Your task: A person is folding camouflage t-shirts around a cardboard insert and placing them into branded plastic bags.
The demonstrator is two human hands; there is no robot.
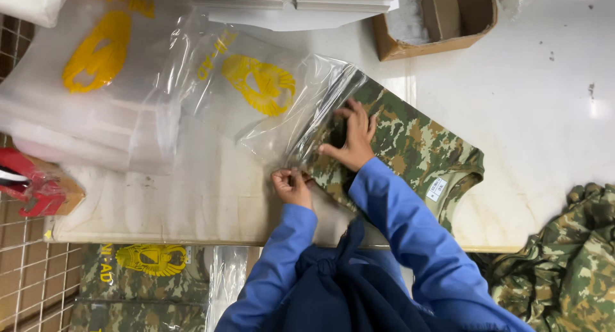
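A folded camouflage shirt (410, 143) lies on the white table (525, 95), its left end inside the mouth of a clear plastic bag (269, 92) with a yellow emblem. My right hand (352, 137) presses flat on the shirt at the bag's opening, fingers spread. My left hand (291, 183) pinches the lower edge of the bag's opening. A white label (436, 188) shows at the shirt's collar. Both arms wear blue sleeves.
A stack of clear bags with yellow emblems (90, 82) lies at the left. A cardboard box (435, 18) stands at the back. More camouflage cloth (564, 261) is heaped at the right. Bagged shirts (141, 274) sit below the table edge; a red object (32, 185) lies far left.
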